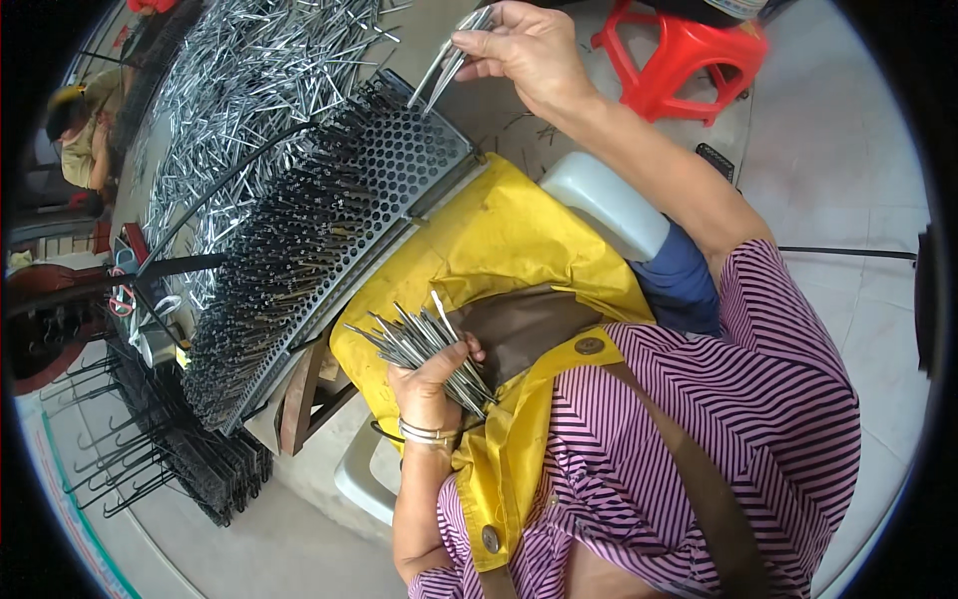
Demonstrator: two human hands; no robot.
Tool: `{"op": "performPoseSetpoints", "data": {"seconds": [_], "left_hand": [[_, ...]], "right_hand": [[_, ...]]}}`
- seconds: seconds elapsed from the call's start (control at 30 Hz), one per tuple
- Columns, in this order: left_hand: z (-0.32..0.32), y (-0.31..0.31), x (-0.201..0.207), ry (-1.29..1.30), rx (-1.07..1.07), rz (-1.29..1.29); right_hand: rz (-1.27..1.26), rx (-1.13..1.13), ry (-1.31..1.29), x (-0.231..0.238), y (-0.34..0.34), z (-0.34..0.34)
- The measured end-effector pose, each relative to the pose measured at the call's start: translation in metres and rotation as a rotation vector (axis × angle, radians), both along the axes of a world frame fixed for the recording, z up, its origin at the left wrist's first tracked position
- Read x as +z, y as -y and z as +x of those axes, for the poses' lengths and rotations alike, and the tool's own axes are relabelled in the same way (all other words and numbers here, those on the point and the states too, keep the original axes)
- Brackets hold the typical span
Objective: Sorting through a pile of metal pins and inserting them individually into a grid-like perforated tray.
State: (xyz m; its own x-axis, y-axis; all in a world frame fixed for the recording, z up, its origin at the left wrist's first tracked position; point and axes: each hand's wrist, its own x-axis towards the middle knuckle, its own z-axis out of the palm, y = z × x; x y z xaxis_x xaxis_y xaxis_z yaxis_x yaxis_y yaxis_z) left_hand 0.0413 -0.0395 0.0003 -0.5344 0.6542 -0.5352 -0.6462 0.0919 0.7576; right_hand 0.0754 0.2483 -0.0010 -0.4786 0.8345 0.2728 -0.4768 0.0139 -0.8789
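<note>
My left hand [431, 384] is closed around a thick bundle of thin metal rods [419, 344], held over the yellow apron [499, 235] on my lap. My right hand [529, 55] reaches to the top end of a black perforated rack [424, 145]. Between its thumb and fingers it pinches a few metal rods [449, 65], pointing down at the rack's holes. Dark rods [299, 225] stand close together in most of the rack. Toward the upper right end, many round holes have no rod in them.
Behind the rack lies a big heap of loose silvery rods [254, 95]. A red plastic stool [684, 60] stands at the upper right. Stacked black racks with hooks [190, 429] sit at the lower left. Another person [85, 140] works at the far left.
</note>
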Motion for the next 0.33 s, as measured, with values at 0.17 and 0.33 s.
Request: {"op": "performPoseSetpoints", "data": {"seconds": [0.17,0.33], "left_hand": [[-0.001,-0.001,0.001,0.013,-0.021,-0.007],[-0.001,0.0,0.001,0.021,-0.026,0.003]], "right_hand": [[0.509,-0.145,-0.021,-0.003,-0.003,0.001],[0.396,-0.068,0.042,-0.007,-0.003,-0.008]]}}
